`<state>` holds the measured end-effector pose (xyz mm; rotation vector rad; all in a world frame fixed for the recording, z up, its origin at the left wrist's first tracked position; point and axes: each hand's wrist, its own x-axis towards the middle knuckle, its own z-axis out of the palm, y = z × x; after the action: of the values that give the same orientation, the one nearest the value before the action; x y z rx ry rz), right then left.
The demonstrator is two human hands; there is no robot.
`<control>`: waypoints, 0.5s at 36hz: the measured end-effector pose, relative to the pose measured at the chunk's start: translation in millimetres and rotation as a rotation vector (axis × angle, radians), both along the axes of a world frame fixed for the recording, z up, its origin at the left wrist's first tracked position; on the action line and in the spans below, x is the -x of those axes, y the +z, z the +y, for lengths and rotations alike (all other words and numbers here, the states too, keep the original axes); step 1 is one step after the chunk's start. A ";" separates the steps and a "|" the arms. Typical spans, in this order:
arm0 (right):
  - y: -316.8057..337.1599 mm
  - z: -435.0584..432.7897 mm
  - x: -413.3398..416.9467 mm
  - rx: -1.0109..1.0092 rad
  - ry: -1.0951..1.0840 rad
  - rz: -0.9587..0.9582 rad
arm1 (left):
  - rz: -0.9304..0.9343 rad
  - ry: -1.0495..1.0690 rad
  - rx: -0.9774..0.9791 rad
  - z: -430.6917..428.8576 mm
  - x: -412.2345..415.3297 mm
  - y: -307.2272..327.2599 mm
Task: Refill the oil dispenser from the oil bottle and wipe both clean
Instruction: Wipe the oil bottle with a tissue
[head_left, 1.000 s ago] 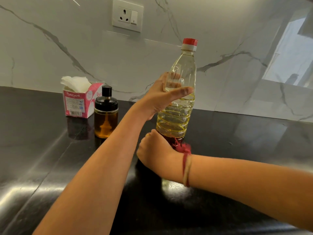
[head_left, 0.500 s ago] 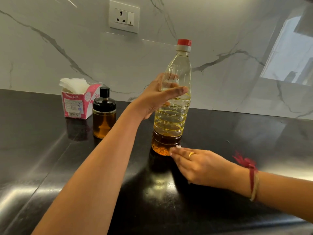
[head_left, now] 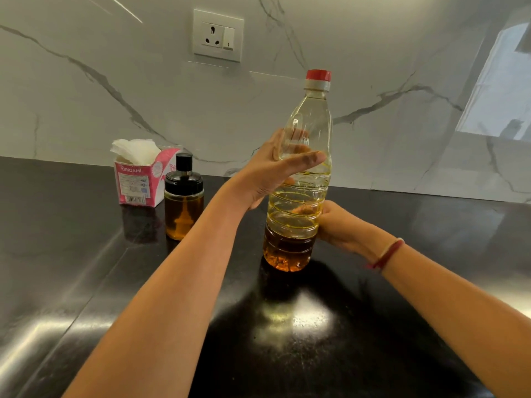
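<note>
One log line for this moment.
left hand: grips oil bottle upper body | right hand: holds its lower side | bottle: upright, capped | oil dispenser: lidded, apart

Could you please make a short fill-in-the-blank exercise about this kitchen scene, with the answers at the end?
1. The oil bottle has a ____ cap.
2. The left hand grips the bottle ____ than the right hand.
3. The oil dispenser has a ____ lid.
4. The tissue box stands on the ____ side of the dispenser.
Answers: red; higher; black; left.
</note>
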<state>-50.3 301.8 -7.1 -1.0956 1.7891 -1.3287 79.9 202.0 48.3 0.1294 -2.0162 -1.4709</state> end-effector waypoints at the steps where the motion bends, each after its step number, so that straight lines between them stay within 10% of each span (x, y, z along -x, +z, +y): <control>1: -1.5 3.3 3.0 -0.015 0.034 -0.021 | 0.000 -0.004 0.003 -0.2 0.2 0.5; 18: -15.2 49.9 -40.1 -0.126 -0.237 0.166 | 0.017 0.007 -0.019 0.0 1.2 -0.8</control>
<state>-10.3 351.7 -22.3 -0.9724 2.1494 -1.2686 78.7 201.9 47.5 0.1306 -1.9870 -1.4821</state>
